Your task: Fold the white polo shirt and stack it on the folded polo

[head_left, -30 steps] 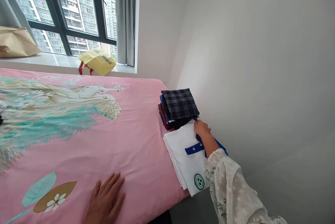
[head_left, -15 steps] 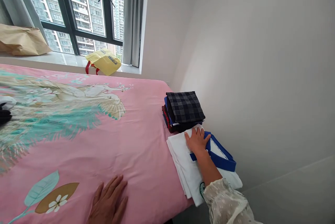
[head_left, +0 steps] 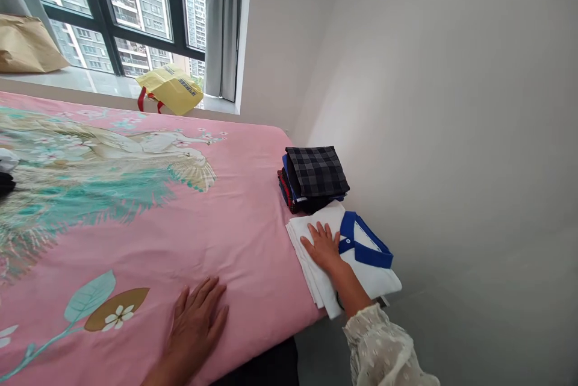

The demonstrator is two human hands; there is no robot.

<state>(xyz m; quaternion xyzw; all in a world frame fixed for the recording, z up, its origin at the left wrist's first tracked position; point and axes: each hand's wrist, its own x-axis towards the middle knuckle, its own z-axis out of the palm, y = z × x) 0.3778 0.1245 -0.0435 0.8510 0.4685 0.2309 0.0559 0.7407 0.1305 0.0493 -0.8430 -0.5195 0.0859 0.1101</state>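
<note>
My right hand [head_left: 323,247] lies flat, fingers spread, on a folded white polo shirt [head_left: 372,282] with a blue collar. The shirt rests at the right edge of the bed, and part of it reaches past that edge. Just behind it stands a stack of folded clothes [head_left: 316,178], a dark plaid piece on top and blue, black and red ones under it. Palm down on the pink bedsheet [head_left: 253,253], my left hand [head_left: 198,314] has its fingers stretched out and holds nothing.
On the windowsill a yellow bag [head_left: 174,90] with red handles leans near the grey curtain [head_left: 222,24]. A brown paper bag [head_left: 29,46] sits farther left. A black and white item [head_left: 6,172] lies at the bed's left. The wall [head_left: 428,133] rises close on the right.
My right hand has slid left over the shirt, away from its collar, uncovering the button. The whole view has shifted slightly. My left hand stays flat on the sheet.
</note>
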